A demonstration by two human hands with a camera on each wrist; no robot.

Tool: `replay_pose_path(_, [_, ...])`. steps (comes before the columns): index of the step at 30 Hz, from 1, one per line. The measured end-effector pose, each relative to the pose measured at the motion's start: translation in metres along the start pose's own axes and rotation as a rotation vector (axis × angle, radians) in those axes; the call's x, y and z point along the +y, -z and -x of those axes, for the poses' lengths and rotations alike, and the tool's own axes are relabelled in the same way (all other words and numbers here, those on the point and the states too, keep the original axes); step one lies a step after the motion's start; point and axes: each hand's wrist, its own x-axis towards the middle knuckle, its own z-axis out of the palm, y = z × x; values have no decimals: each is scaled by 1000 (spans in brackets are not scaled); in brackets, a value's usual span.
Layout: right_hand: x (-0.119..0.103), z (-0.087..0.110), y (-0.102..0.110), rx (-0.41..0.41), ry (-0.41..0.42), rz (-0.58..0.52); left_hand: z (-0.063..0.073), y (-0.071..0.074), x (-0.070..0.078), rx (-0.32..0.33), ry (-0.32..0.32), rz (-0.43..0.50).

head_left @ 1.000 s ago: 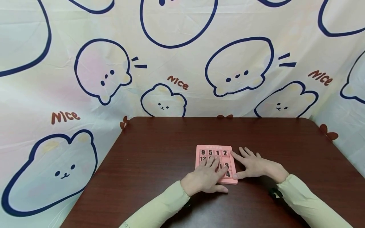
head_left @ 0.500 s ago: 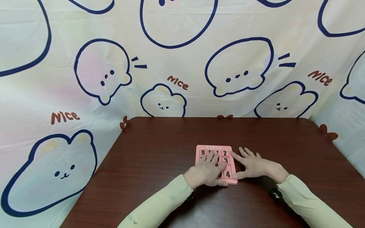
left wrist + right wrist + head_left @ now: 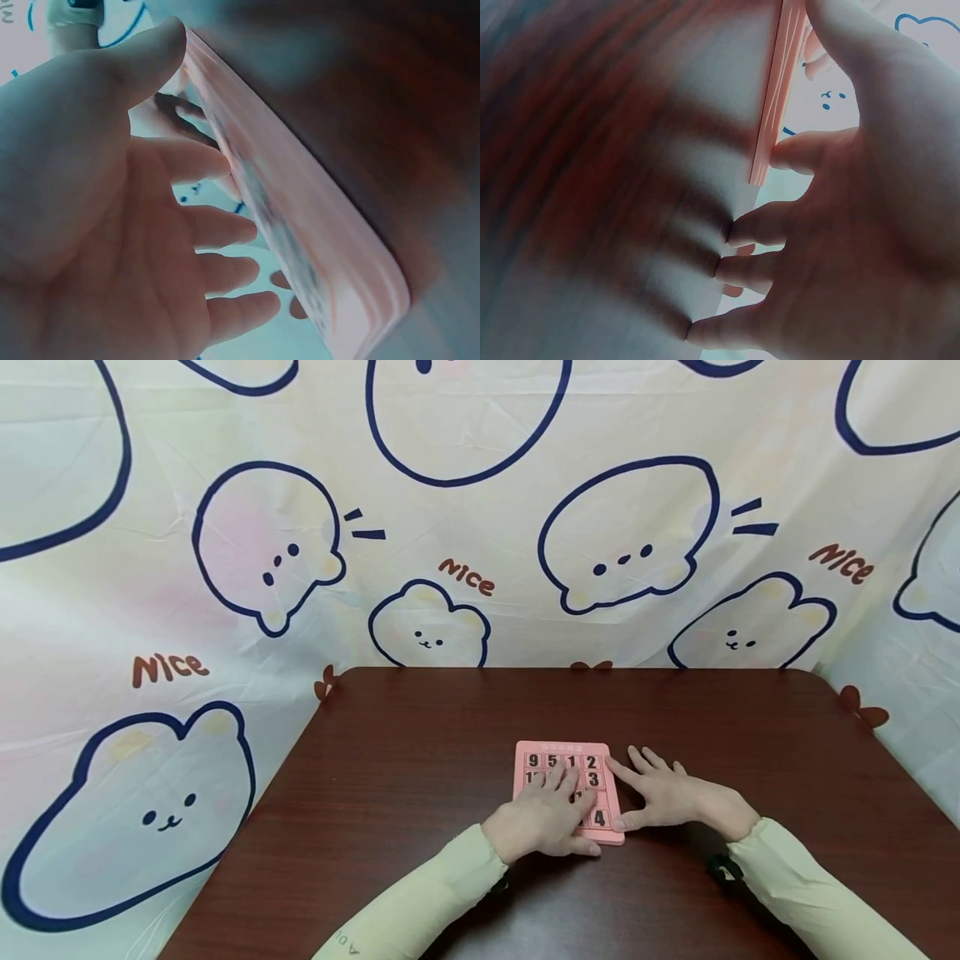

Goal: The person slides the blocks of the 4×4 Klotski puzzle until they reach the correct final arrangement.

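A pink sliding number puzzle lies flat on the brown table, its black-on-white tiles partly covered. My left hand is over its lower left, fingers spread and fingertips at the tiles, thumb by the near edge. In the left wrist view, the left fingers reach toward the puzzle's face, seen edge-on. My right hand rests at the puzzle's right side, thumb by the near corner and index fingertip at the upper edge. The right wrist view shows its other fingertips touching the tabletop beyond the pink side.
The brown wooden table runs back to a cloth backdrop with bear drawings and "Nice" lettering. Both forearms wear pale green sleeves, and a dark wrist strap shows under the right one.
The 3 tile has moved up one row in the right-hand column. My left hand shifted slightly away from me, then a little back. The right hand stays put.
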Motion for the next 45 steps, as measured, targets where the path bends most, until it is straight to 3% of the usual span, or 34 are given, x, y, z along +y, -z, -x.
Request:
replay_pose_path(9, [-1, -1, 2, 1, -8, 9, 25, 3, 11, 51, -49, -46])
replay_pose_path(16, [-1, -1, 1, 0, -15, 7, 34, 1, 12, 18, -58, -39])
replay_pose_path(27, [-1, 0, 0, -4, -15, 1, 25, -3, 10, 2, -34, -35])
replay_pose_path(40, [-1, 0, -1, -3, -11, -1, 9, 0, 1, -29, 15, 38])
replay_pose_path(45, [-1, 1, -1, -6, -15, -2, 11, 1, -2, -19, 9, 68])
